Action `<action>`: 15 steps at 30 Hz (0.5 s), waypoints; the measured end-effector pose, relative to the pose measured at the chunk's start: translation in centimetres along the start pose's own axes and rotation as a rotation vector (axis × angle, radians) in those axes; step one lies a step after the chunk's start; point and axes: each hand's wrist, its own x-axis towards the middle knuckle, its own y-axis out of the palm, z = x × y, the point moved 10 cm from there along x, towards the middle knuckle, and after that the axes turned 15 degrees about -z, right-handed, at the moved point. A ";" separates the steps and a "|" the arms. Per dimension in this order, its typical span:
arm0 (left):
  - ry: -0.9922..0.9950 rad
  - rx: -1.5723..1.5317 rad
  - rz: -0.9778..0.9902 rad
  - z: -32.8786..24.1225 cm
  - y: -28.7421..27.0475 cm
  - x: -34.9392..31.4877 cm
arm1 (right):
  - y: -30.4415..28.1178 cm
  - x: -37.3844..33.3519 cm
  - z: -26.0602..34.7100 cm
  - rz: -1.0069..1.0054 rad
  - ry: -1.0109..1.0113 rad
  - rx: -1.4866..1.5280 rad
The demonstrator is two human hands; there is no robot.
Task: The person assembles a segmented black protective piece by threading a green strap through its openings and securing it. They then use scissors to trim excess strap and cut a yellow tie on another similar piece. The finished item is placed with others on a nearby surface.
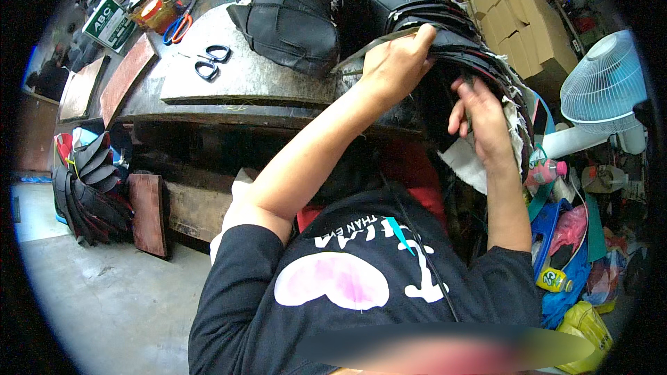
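A long curved row of nested black leather-like pieces (299, 17), stitched and with frayed white edges, arches over the bench and down its right side. My left hand (397, 62) is closed at the inner edge of this row, thumb up, on one of the black pieces; a thin, greyish-brown edge shows beside the knuckles. Lower and to the right, my right hand (484, 118) is beside the hanging end of the row, fingers bent and apart, slightly blurred. No held thing shows in it. A white flap (467, 165) hangs below that hand.
Dark-handled scissors (212, 62) lie on a pale board (243, 90); blue-and-orange scissors (178, 28) and jars (158, 15) are behind. A black bundle (90, 187) stands at the left. Cardboard (517, 21), a fan (603, 83) and bags (583, 326) crowd the right.
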 end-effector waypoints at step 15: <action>0.039 0.063 -0.055 0.4 0.2 -0.1 | 8.6 -7.5 9.3 0.400 -0.690 -0.056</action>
